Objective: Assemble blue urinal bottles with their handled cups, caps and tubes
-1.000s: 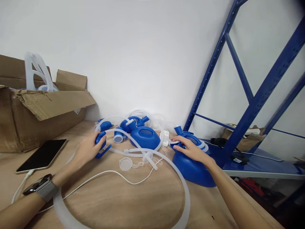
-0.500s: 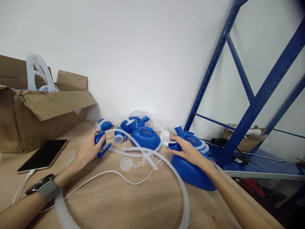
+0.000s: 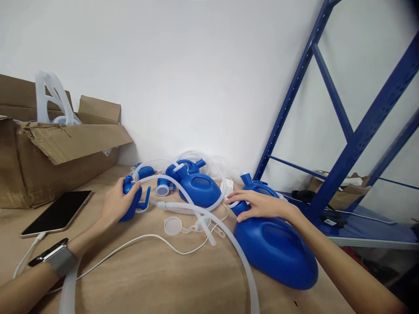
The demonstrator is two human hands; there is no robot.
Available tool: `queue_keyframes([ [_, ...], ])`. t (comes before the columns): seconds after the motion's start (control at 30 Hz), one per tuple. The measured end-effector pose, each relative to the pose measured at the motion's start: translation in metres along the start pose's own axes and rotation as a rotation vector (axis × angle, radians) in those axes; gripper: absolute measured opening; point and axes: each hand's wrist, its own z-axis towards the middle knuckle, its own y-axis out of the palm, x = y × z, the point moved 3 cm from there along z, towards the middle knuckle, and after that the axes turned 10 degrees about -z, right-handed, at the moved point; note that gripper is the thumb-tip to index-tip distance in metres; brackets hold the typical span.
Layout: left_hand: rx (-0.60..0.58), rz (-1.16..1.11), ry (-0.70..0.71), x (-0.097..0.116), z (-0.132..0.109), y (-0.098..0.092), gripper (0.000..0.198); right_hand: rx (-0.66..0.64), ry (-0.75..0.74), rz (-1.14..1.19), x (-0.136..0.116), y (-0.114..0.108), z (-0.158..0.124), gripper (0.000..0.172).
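Observation:
My left hand (image 3: 116, 203) is closed around a blue plastic piece (image 3: 132, 201) with a narrow spout on top and a hook-like arm at its side. On the right, my right hand (image 3: 262, 204) grips the neck of a blue urinal bottle (image 3: 278, 253), which lies on its side with the mouth toward the left. A translucent hose (image 3: 225, 229) curves across the table between my hands. Beside it lies a clear round cap (image 3: 173, 226) with a strap. Another blue bottle (image 3: 200, 190) rests behind, near the wall.
An open cardboard box (image 3: 75, 144) with white plastic parts stands at the left. A phone (image 3: 57, 213) lies before it, with a white cable (image 3: 144, 236) running across the table. More blue bottles and coiled hoses sit by the wall. Blue metal shelving (image 3: 352, 146) rises at the right.
The blue bottle under my right hand has come nearer and to the right. My left hand has shifted slightly left, turning the blue piece more upright. The hose end has moved left.

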Motion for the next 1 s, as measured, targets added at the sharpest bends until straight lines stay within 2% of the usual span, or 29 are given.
queue_keyframes([
  [0.1,0.011,-0.019,0.001,-0.001,0.001,0.0,0.053,0.08,-0.047,0.048,0.005,0.004,0.002,0.059],
  [0.27,-0.046,0.005,0.016,0.005,-0.003,-0.003,0.049,0.129,0.008,-0.005,0.002,0.013,0.005,0.051],
  [0.4,-0.065,0.011,0.026,0.009,-0.005,-0.005,0.048,0.221,0.024,-0.001,0.0,0.018,0.0,0.05],
  [0.6,-0.079,0.037,-0.001,0.016,-0.007,-0.005,0.049,0.154,0.062,0.015,0.002,0.02,-0.005,0.068],
  [1.0,-0.062,0.009,-0.013,0.014,-0.008,-0.005,0.045,0.144,-0.013,0.0,0.008,0.023,0.004,0.045],
])
